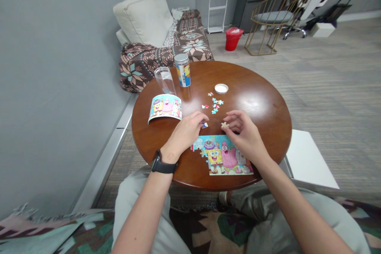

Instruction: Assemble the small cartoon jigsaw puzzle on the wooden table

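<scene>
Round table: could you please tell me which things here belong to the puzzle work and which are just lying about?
Belonging: tan piece pinched in the right hand; blue piece touched by the left hand; half-built puzzle; loose pieces; picture sheet; probably the tin and white lid.
Lying about: clear cup; red bucket; wire chair; cushions.
</scene>
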`<action>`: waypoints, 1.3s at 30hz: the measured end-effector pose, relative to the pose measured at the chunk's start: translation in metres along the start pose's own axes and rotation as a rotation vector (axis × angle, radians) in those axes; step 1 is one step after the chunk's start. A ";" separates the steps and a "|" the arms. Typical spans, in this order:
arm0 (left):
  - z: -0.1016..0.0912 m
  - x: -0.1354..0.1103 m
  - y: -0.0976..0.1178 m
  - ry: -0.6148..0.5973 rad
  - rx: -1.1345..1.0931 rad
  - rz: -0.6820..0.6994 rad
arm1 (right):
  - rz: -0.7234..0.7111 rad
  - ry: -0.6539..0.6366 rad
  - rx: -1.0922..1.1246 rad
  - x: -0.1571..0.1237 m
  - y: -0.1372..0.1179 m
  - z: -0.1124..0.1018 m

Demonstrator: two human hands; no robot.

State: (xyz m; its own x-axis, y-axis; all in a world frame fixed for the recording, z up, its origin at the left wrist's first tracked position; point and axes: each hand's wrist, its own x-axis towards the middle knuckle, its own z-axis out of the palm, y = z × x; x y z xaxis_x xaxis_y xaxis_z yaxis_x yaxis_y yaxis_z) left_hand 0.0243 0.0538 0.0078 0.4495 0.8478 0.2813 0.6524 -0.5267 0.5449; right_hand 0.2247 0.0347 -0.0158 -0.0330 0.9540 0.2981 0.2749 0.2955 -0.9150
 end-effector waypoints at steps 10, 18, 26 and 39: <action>-0.004 0.000 0.009 -0.010 -0.030 0.146 | -0.089 -0.072 -0.132 -0.002 -0.010 -0.006; -0.006 0.001 0.010 -0.105 -0.047 0.231 | -0.180 -0.141 -0.066 -0.004 -0.022 -0.007; -0.007 -0.001 0.011 -0.098 -0.061 0.236 | -0.211 -0.138 -0.120 -0.003 -0.025 -0.008; -0.008 -0.001 0.011 -0.065 -0.049 0.222 | -0.155 -0.139 -0.074 -0.005 -0.023 -0.005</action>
State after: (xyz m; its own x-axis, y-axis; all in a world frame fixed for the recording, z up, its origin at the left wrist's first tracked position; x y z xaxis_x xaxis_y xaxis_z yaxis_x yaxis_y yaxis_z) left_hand 0.0265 0.0477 0.0195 0.6178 0.7051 0.3480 0.5035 -0.6947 0.5136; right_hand 0.2233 0.0233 0.0051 -0.2113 0.8969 0.3885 0.3261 0.4394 -0.8370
